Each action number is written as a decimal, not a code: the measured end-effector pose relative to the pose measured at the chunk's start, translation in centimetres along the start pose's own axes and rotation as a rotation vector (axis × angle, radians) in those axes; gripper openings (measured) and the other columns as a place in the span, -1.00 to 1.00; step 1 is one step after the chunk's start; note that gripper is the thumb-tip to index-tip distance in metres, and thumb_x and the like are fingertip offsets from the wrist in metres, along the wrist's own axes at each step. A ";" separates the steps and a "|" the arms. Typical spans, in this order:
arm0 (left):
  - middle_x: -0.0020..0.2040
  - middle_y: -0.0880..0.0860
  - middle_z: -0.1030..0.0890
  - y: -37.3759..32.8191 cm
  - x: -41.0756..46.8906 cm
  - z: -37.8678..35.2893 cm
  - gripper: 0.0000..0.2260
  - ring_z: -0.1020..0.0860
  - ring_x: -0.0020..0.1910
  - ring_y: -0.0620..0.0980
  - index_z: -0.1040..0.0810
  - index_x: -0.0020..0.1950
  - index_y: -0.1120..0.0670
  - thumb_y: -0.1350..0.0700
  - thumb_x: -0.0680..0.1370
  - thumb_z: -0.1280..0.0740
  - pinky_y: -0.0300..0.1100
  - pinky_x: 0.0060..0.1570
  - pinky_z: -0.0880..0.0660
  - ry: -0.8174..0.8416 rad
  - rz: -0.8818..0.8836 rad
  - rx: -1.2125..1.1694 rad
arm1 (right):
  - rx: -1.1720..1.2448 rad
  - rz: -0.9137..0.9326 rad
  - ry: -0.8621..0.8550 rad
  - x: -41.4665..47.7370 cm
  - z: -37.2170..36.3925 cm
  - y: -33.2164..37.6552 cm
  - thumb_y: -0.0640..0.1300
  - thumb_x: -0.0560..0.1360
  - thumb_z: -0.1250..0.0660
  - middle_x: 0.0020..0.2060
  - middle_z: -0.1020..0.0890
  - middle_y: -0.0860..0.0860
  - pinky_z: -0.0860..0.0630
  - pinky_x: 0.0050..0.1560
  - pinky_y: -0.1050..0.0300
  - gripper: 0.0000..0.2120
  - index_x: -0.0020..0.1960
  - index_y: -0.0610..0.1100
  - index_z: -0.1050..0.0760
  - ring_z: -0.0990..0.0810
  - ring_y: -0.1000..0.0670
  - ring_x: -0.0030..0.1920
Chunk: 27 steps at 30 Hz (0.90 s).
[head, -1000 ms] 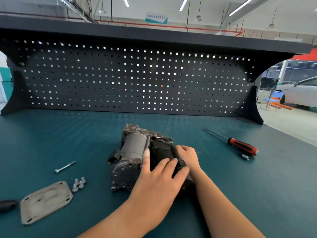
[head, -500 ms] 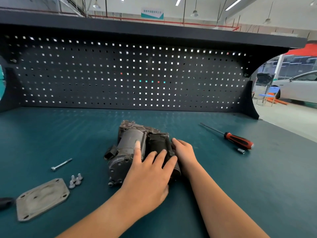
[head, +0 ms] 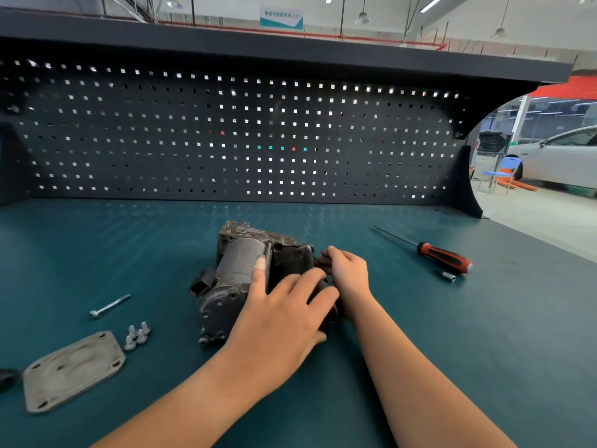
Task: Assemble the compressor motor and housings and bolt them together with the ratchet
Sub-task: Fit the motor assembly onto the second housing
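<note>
The compressor (head: 232, 276), a grey cylinder joined to a dark motor housing, lies on its side in the middle of the bench. My left hand (head: 284, 312) lies over its near right part, fingers spread and curved round the dark housing, index finger reaching up along the grey cylinder. My right hand (head: 349, 273) grips the housing's right end with curled fingers; what it holds there is hidden. A grey cover plate (head: 72, 370) lies at the front left, a cluster of short bolts (head: 137, 334) beside it and one long bolt (head: 109, 306) farther back.
A red-and-black screwdriver (head: 442, 259) lies to the right with a small socket bit (head: 448, 277) in front of it. A dark object (head: 6, 378) shows at the left edge. The black pegboard (head: 226, 140) walls the back of the green bench (head: 484, 334).
My right hand has slid back along the housing's right side toward its far end. My left hand has stayed on top of the housing. The camera has tilted slightly.
</note>
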<state>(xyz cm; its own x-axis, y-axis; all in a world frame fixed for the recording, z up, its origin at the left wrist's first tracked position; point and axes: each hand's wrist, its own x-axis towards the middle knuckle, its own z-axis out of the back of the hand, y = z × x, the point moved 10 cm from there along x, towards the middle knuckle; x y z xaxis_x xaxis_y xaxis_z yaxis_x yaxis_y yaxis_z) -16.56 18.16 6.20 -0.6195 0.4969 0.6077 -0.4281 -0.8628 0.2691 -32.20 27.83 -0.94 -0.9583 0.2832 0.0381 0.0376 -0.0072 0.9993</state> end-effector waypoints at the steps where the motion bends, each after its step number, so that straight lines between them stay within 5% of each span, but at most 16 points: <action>1: 0.00 0.04 -0.62 0.3 0.0 0.4 -0.48 -0.64 -0.15 0.00 -0.63 0.00 0.04 -0.13 0.13 -0.59 0.30 -0.01 -0.47 -0.035 0.029 0.003 | 0.040 -0.026 -0.008 0.1 0.3 -0.2 -0.13 0.51 -0.23 -0.20 -0.65 -0.12 -0.49 0.16 -0.14 -0.76 -0.25 -0.22 -0.54 -0.61 -0.13 -0.05; 4: -0.09 0.07 -0.61 1.8 0.3 1.4 -0.52 -0.63 -0.24 0.03 -0.62 -0.05 0.12 -0.16 0.20 -0.53 0.31 -0.01 -0.48 -0.100 0.148 0.025 | 0.005 -0.093 0.011 0.2 0.8 -1.0 -0.06 0.53 -0.20 -0.20 -0.62 -0.07 -0.51 0.15 -0.11 -0.76 -0.23 -0.15 -0.49 -0.62 -0.08 -0.12; 7: -0.21 0.08 -0.58 3.5 0.0 1.4 -0.54 -0.60 -0.33 0.07 -0.57 -0.14 0.17 -0.21 0.25 -0.45 0.31 0.00 -0.47 -0.073 0.268 0.030 | 0.014 -0.144 0.136 -0.1 -0.3 -1.3 -0.04 0.57 -0.19 -0.21 -0.64 -0.16 -0.60 -0.14 0.05 -0.73 -0.13 -0.22 -0.50 -0.65 -0.09 -0.24; 11: -0.11 -0.03 -0.52 5.4 -0.9 -0.3 -0.47 -0.54 -0.06 0.03 -0.44 -0.04 0.06 -0.36 0.38 -0.03 0.24 0.26 -0.23 0.161 0.418 -0.023 | 0.235 -0.118 0.137 0.2 0.0 0.0 -0.18 0.54 -0.21 -0.42 -0.65 -0.08 -0.52 -0.41 0.27 -0.83 -0.15 -0.23 -0.50 -0.62 0.01 -0.41; 15: 0.13 0.03 -0.55 3.9 -0.7 -0.6 -0.49 -0.56 0.11 0.03 -0.51 0.19 0.01 -0.27 0.41 -0.15 0.41 0.20 -0.22 0.188 0.290 -0.072 | 0.226 -0.060 0.103 0.1 0.4 0.7 -0.24 0.51 -0.24 -0.30 -0.65 -0.04 -0.54 -0.24 0.25 -0.89 -0.09 -0.21 -0.54 -0.63 0.01 -0.26; 17: 0.41 -0.07 -0.31 3.7 -0.7 -2.1 -0.46 -0.29 0.38 -0.10 -0.27 0.41 -0.11 -0.29 0.48 -0.08 0.38 0.32 0.04 0.319 0.229 -0.050 | 0.143 -0.035 0.098 -0.1 -0.1 0.3 -0.21 0.52 -0.25 -0.11 -0.61 -0.07 -0.51 0.03 0.13 -0.88 -0.05 -0.21 -0.55 -0.59 -0.04 -0.02; 19: 0.47 -0.17 -0.19 3.6 -0.8 -2.7 -0.47 -0.16 0.44 -0.17 -0.17 0.45 -0.15 -0.28 0.52 -0.08 0.34 0.35 0.15 0.358 0.173 -0.022 | 0.058 -0.056 0.138 -0.3 -1.1 -0.5 -0.17 0.53 -0.21 0.00 -0.61 -0.16 -0.46 0.07 0.07 -0.79 0.03 -0.27 -0.54 -0.53 -0.03 0.01; 22: 0.35 -0.13 -0.43 2.6 -0.3 -1.0 -0.56 -0.46 0.27 -0.14 -0.47 0.30 -0.07 -0.19 0.46 -0.32 0.43 0.26 -0.09 0.231 0.092 -0.002 | -0.002 -0.094 0.222 -0.3 -2.3 -1.3 -0.14 0.51 -0.16 -0.30 -0.60 -0.13 -0.42 -0.30 0.18 -0.76 -0.20 -0.21 -0.53 -0.49 -0.01 -0.30; 27: -0.11 -0.06 -0.68 1.3 0.3 0.2 -0.61 -0.65 -0.25 -0.08 -0.69 -0.16 0.02 -0.10 0.10 -0.61 0.21 -0.17 -0.54 0.092 -0.001 0.067 | 0.202 -0.153 0.308 0.2 -2.9 -2.3 -0.13 0.56 -0.12 -0.45 -0.65 0.15 -0.51 -0.39 0.31 -0.69 -0.27 -0.10 -0.54 -0.60 0.19 -0.43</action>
<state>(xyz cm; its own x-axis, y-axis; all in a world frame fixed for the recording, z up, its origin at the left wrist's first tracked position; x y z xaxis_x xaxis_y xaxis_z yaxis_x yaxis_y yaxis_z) -17.14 17.16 6.84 -0.6783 0.5016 0.5369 -0.3854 -0.8650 0.3212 -33.32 25.12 -3.25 -0.9961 -0.0345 -0.0811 -0.0866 0.2099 0.9739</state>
